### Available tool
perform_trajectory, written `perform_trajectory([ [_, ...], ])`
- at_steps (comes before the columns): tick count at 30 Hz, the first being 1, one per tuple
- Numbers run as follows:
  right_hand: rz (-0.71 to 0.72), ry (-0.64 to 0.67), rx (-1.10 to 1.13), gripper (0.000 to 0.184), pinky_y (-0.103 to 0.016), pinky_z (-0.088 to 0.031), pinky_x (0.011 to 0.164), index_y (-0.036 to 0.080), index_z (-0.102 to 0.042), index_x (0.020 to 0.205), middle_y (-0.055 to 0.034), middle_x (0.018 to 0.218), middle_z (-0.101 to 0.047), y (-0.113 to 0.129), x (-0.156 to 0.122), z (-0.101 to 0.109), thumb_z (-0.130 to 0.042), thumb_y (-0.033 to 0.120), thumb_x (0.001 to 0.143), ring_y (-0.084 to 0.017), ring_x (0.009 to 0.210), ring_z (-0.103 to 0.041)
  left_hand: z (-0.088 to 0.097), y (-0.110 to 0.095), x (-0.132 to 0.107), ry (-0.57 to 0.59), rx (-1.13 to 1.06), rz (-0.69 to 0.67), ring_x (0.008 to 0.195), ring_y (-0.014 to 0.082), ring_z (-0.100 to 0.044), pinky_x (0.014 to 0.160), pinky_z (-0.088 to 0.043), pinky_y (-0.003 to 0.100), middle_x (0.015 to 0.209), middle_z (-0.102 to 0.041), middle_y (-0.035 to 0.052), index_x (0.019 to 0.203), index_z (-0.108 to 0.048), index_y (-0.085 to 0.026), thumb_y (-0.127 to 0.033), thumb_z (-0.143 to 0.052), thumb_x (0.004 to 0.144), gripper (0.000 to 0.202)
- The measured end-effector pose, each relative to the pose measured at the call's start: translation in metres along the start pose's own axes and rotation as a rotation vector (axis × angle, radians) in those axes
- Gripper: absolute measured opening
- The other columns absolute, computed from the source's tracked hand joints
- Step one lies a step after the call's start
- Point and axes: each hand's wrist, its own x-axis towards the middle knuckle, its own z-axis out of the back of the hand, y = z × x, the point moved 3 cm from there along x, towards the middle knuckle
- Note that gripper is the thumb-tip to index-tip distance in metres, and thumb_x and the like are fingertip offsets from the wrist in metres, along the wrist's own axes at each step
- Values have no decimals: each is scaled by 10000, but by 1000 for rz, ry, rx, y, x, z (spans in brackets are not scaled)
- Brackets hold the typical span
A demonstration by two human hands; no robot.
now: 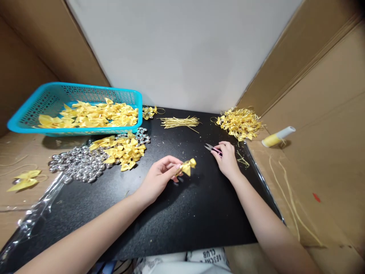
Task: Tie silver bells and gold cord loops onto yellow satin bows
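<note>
Upside-down print on the clothing [209, 254] at 6 o'clock reads "CLUB"; the line under it is too cut off to read.

The left hand [158, 177] has its grip pinched on a glossy yellow satin bow [186, 166], held just above the middle of the matte black counter [182, 220]. The right hand [228, 160], at 2 o'clock from the bow, has its grip curled over the pink handles of small metal snips [210, 148] lying on the counter.

At 10 o'clock a turquoise perforated plastic basket [17, 118] holds loose yellow ribbon bows [91, 114]. Below it 1 more heap of bows [122, 150] lies against shiny round silver beads [80, 161]. At 12 o'clock lies a bundle of thin gold cord pieces [179, 121], and at 1 o'clock a pile of corded bows [241, 122]. A spool of gold cord [278, 136] rests at 2 o'clock on cardboard.
</note>
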Motion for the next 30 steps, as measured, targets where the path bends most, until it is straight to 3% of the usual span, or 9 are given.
perform_trajectory([
  [5, 79, -5, 75, 230, -544, -405, 1047, 208, -660, 1063, -129, 1200, -585, 28, -1, 11, -577, 312, 876, -317, 1245, -452, 2, 6, 4, -52, -28, 111, 670, 107, -634, 576, -469, 187, 843, -749, 39, 830, -634, -161, -363, -800, 677, 303],
  [8, 261, 144, 194, 356, -509, -380, 1091, 248, -603, 1212, -87, 1271, -593, 61, -9, 9, -614, 279, 858, -277, 1285, -450, 5, 8, 6, -110, 20, 124, 601, 104, -611, 569, -461, 202, 745, -734, 21, 799, -636, -159, -378, -797, 657, 306],
  [12, 258, 234, 240, 428, -477, -352, 1119, 222, -525, 1318, -98, 1323, -580, 82, -15, -1, -570, 241, 892, -245, 1294, -461, 15, 5, 9, -215, 266, -58, 545, 126, -573, 613, -467, 258, 545, -624, -7, 607, -587, -168, -462, -670, 777, 349],
  [15, 160, 269, 218, 491, -485, -330, 1123, 207, -488, 1355, -106, 1284, -608, 84, -12, -9, -592, 236, 876, -249, 1275, -478, 18, -2, 9, -211, 599, -335, 830, 202, -650, 823, -483, 346, 841, -727, 61, 656, -662, -179, -411, -587, 850, 312],
  [17, 118, 323, 165, 496, -511, -290, 1133, 189, -503, 1343, -118, 1291, -600, 86, -9, -12, -607, 229, 860, -270, 1287, -454, 15, -4, 8, -170, 800, -509, 991, 235, -627, 921, -456, 393, 1031, -720, 68, 791, -701, -202, -341, -614, 835, 169],
  [21, 139, 381, 140, 370, -552, -238, 1129, 202, -614, 1197, -106, 1238, -628, 97, 1, -15, -640, 192, 828, -275, 1241, -479, 8, 2, 7, -35, 981, -664, 1027, 238, -610, 906, -484, 400, 1084, -697, 69, 947, -674, -218, -260, -599, 844, 135],
  [23, 165, 401, 171, 193, -531, -268, 1109, 220, -685, 996, -51, 1034, -700, 102, 10, -17, -671, 178, 808, -236, 1105, -566, 7, 4, 7, -14, 1004, -679, 1038, 238, -608, 906, -491, 402, 1090, -693, 68, 967, -661, -222, -240, -578, 858, 139],
  [26, 139, 417, 227, 29, -413, -421, 967, 206, -688, 778, 7, 789, -708, 97, 34, -13, -690, 198, 806, -170, 853, -630, 11, 6, 9, -31, 1007, -660, 1038, 243, -612, 907, -495, 415, 1090, -690, 68, 943, -656, -225, -236, -561, 866, 122],
  [30, -55, 314, 247, 117, -309, -508, 786, 155, -683, 850, -14, 811, -698, 57, 88, 18, -604, 230, 891, -147, 784, -642, 17, 7, 14, -70, 981, -617, 1024, 249, -618, 899, -494, 430, 1079, -686, 72, 882, -649, -217, -252, -550, 869, 106],
])
